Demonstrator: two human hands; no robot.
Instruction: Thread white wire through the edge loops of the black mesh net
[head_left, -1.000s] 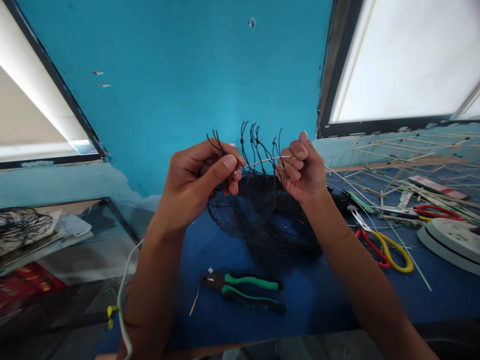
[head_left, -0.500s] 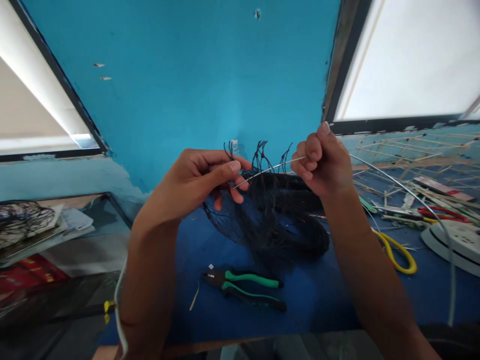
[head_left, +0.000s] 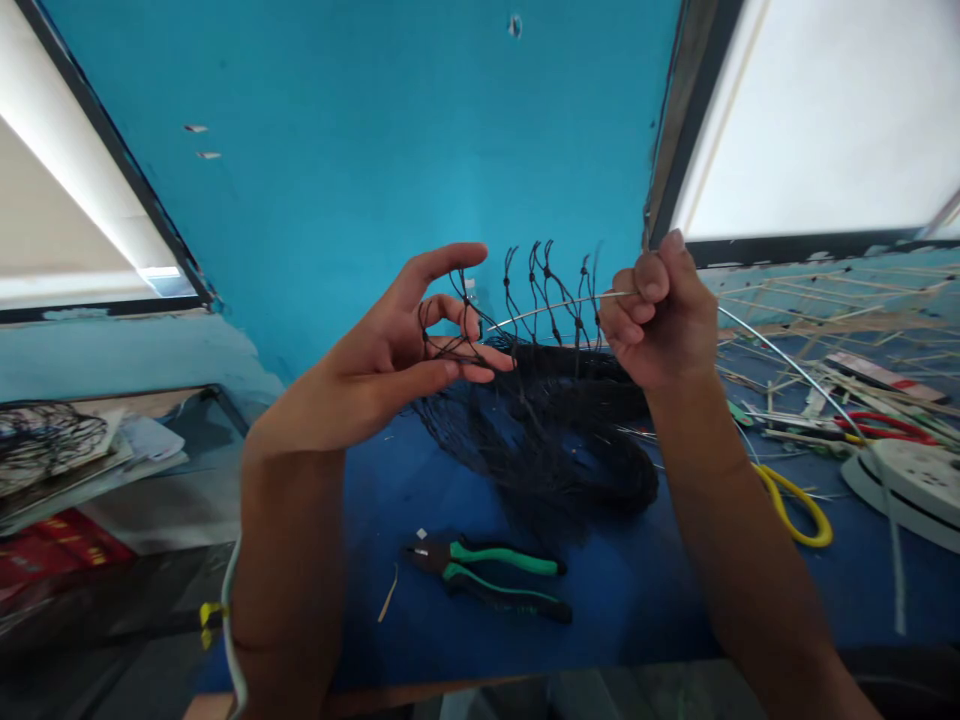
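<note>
At the near edge of the blue counter, a pale cable with a yellow tie runs down beside the left forearm. A little farther in lie pliers with green-and-black handles, their head pointing left, and a thin tan strip just beside that head.

Above the counter, the left hand has its index finger stretched well apart from the thumb, with strands of a black net looped about the fingers; whether the thumb pinches a strand against the lower fingers, I cannot tell. The right hand is closed in a fist, clamped on a pale wire. One end of the wire points left, close to the left hand's fingers; the other comes out behind the fist and curves down to the right, across a white reel. Between the hands, knotted loops of the net stand up across the wire, and the rest hangs down to a dark heap on the counter, beyond the pliers.

Right of the right forearm shows a yellow handle loop, with a red-handled tool farther back. Behind these are a frame of thin sticks and, past the left hand, a small clear bottle. The turquoise wall rises at the back, between two bright windows.
</note>
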